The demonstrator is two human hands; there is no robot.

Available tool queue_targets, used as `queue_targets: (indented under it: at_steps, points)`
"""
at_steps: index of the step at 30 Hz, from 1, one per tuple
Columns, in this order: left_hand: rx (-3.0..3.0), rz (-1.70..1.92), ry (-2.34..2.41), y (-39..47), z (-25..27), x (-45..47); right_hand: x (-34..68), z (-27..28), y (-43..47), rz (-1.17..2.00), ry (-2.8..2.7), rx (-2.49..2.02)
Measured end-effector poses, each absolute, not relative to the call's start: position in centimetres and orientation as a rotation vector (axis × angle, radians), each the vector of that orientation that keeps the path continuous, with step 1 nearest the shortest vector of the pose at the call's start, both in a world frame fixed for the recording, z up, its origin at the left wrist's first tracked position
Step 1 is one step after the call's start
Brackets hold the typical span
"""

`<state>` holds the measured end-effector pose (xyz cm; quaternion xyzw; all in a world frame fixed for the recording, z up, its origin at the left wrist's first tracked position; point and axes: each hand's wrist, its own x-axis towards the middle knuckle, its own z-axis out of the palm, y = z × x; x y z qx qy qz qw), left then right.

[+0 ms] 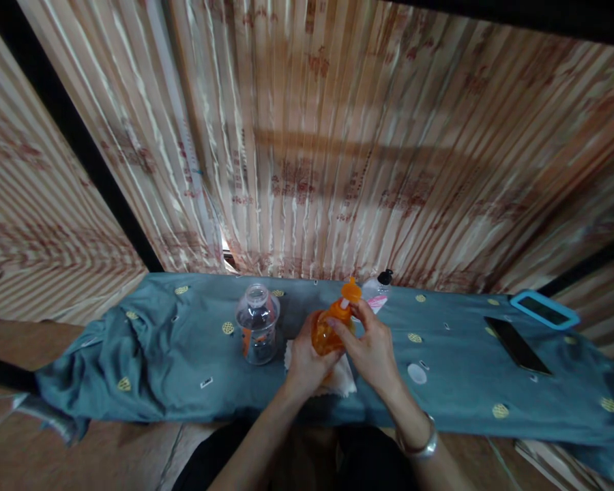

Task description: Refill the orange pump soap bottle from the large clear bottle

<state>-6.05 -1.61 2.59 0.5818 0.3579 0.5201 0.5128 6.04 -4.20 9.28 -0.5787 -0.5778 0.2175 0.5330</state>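
An orange pump bottle is tilted slightly to the right between my hands, its orange pump head at the top. My left hand wraps round the bottle's body from the left. The fingers of my right hand close on the collar just below the pump head. Under my hands lies a white cloth. To the left stands a clear plastic bottle with no cap and an orange print on its side. Behind my right hand is a clear bottle with a black pump top, partly hidden.
The narrow surface is covered with a teal patterned cloth, bunched at its left end. On the right lie a white round disc, a dark phone-like slab and a blue-framed device. A patterned curtain hangs behind.
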Motion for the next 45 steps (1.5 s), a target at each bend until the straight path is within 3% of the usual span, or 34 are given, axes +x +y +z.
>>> queue_targets:
  at_steps: [15,29,36,45]
  points:
    - [1.397,1.226,0.866,-1.7,2.8,-6.3,8.7,11.3,-2.7,1.048,-1.535,-1.110]
    - [1.431,1.254,0.916,-1.6,2.5,-6.2,6.3,8.2,-3.6,0.705,-1.347,-1.284]
    - [1.441,1.237,0.889,-1.7,2.7,-6.4,7.7,9.1,-4.1,0.902,-1.462,-1.210]
    - [1.415,1.236,0.874,-1.8,2.9,-6.4,6.7,7.5,-3.7,0.776,-1.323,-1.243]
